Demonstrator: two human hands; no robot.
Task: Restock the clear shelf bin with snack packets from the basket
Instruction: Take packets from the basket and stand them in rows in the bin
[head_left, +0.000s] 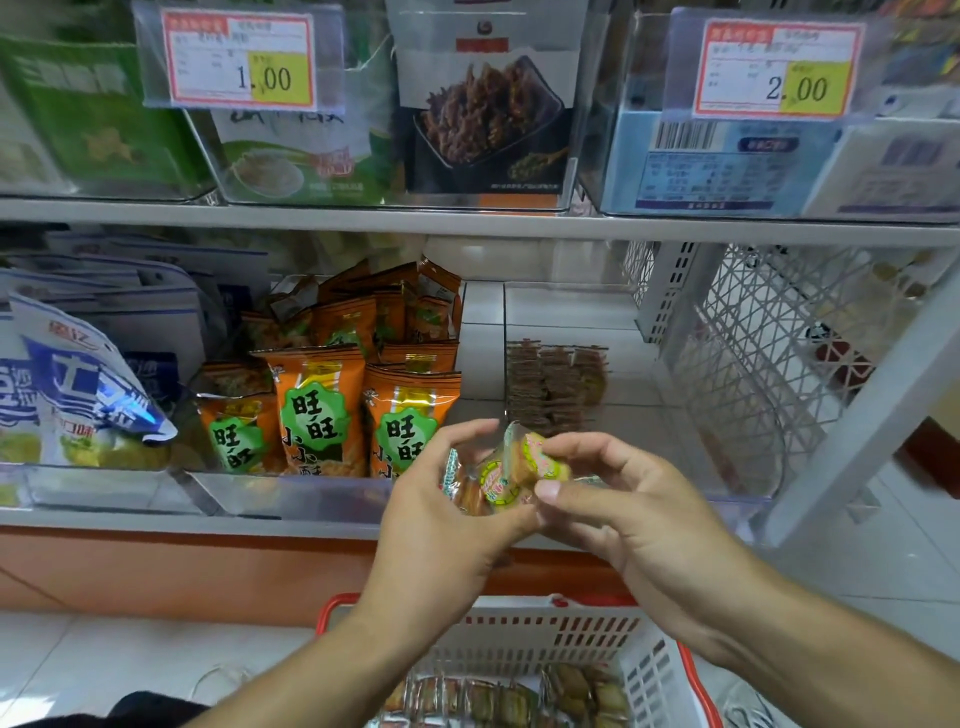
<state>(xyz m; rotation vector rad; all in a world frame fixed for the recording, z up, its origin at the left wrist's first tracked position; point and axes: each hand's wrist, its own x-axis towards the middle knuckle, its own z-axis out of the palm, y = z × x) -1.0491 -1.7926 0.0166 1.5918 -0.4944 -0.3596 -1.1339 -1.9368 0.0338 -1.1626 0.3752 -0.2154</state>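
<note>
Two hands are showing, the left hand (441, 499) and the right hand (623, 499), sharing a small cluster of snack packets (506, 475) whose number cannot be told. One basket (597, 634) is sitting below. Two price tags are hanging above: one (238, 60) and another (777, 70).

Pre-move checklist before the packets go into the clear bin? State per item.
1. Packets held: ok. Left hand and right hand both grip the small snack packets in front of the shelf.
2. Target bin has room: ok. The clear shelf bin holds only a short row of brown packets near its back.
3. Path into the bin: ok. Nothing shows between the hands and the bin's front.
4. Neighbour bin clear of path: ok. The orange snack bags stand left of the divider.
5. Basket supply: ok. The red-rimmed basket below holds more packets.
6. Packet count in hand: cannot tell.
</note>
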